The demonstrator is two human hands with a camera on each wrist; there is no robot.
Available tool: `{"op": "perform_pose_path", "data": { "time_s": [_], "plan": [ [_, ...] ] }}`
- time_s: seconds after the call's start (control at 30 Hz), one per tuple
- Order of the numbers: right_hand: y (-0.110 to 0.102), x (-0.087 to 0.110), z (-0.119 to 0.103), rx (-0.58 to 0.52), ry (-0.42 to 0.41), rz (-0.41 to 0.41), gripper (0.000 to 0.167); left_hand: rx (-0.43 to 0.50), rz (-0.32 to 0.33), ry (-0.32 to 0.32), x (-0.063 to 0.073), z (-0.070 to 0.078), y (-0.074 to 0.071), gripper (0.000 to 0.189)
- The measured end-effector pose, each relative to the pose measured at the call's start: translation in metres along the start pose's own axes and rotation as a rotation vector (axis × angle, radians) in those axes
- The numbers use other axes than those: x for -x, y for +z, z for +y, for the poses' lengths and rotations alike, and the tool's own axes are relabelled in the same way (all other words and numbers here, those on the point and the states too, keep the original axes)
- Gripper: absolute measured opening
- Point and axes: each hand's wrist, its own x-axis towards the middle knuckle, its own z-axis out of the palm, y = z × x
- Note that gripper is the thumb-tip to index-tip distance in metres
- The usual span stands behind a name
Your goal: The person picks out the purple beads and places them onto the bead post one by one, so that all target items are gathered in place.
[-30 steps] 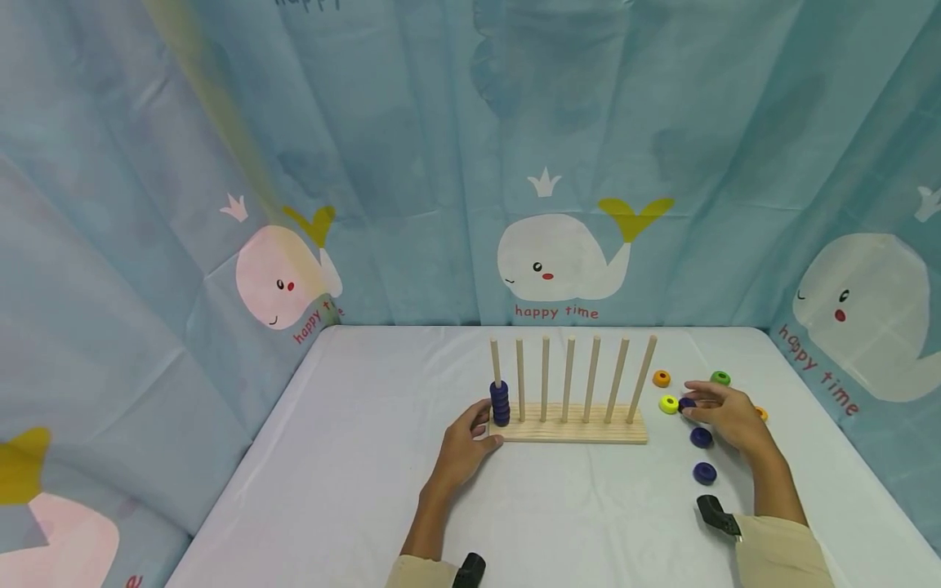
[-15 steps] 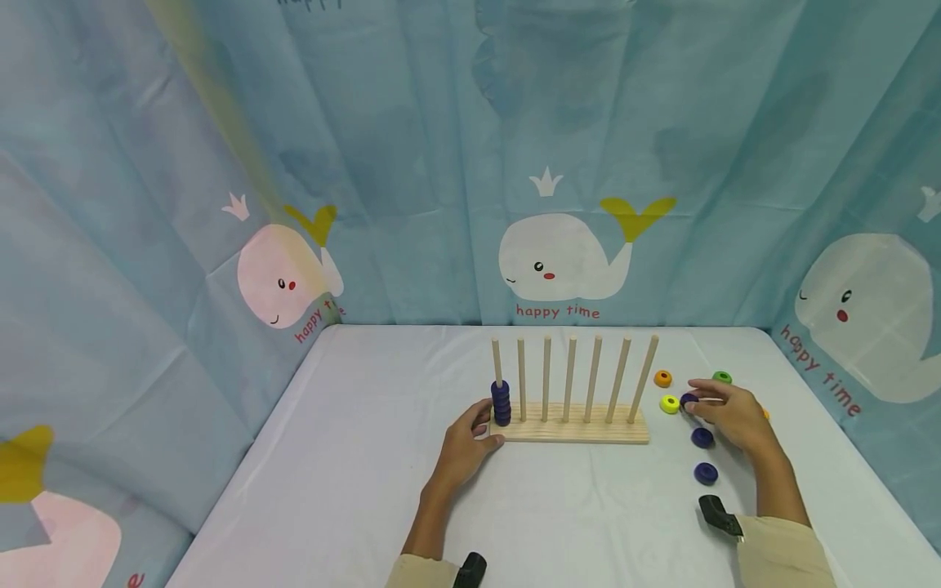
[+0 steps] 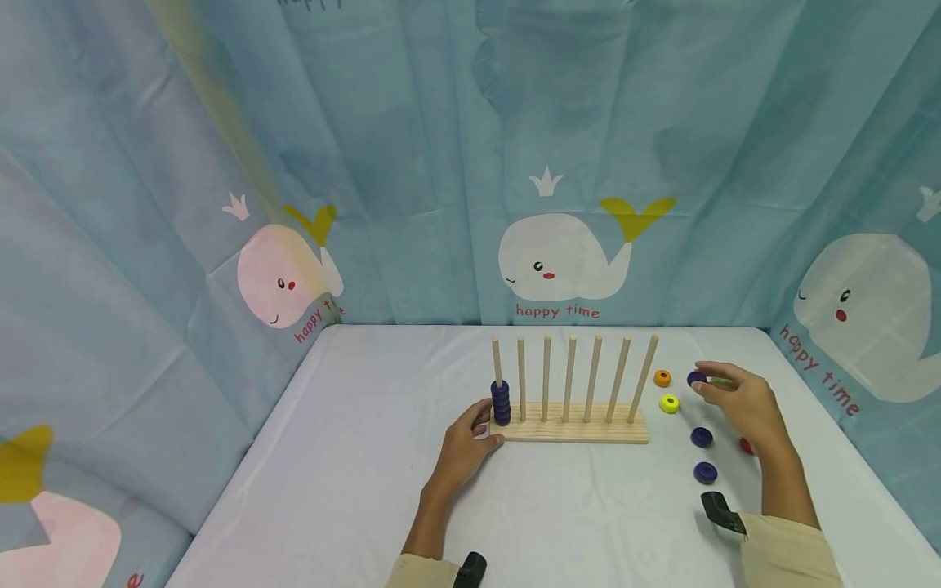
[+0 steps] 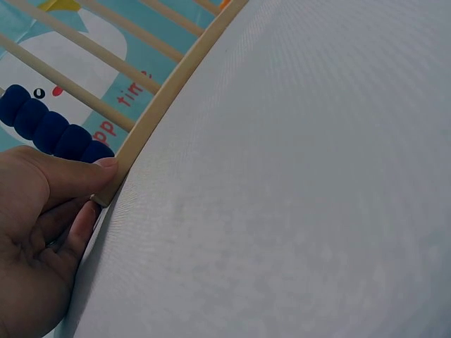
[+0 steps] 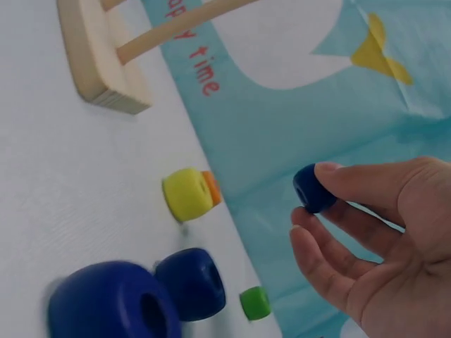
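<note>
With thumb in front and fingers behind, my left hand [image 3: 463,449] grips the left end of a wooden peg rack [image 3: 573,435]. Several dark blue beads [image 3: 501,403] are stacked on its leftmost peg; the other pegs are bare. In the left wrist view the thumb [image 4: 84,176] lies on the rack's end [image 4: 116,172] beside the stack. Off to the right, my right hand [image 3: 746,404] pinches a dark blue bead [image 5: 313,189] between thumb and fingertips, raised above the table.
Two dark blue beads [image 3: 702,438] lie on the white table [image 3: 353,457] right of the rack. A yellow bead [image 3: 669,404] and an orange bead [image 3: 662,378] lie farther back. A green bead [image 5: 255,303] and a red bead [image 3: 747,446] are partly hidden by the right hand and arm.
My right hand has lifted the dark blue bead from beside the yellow one, moving up and slightly right. The red bead has come into sight. My left hand stays on the rack.
</note>
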Motion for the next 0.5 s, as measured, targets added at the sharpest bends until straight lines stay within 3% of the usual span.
{"op": "perform_pose_path", "data": {
  "time_s": [0.13,0.5],
  "plan": [
    [-0.004,0.004,-0.010,-0.016,-0.005,0.036,0.059,-0.007,0.001,0.007,0.000,0.000,0.000,0.066],
    [-0.007,0.014,-0.032,-0.028,-0.141,0.112,0.064,-0.010,0.007,0.015,0.001,-0.001,0.000,0.065]
  ]
}}
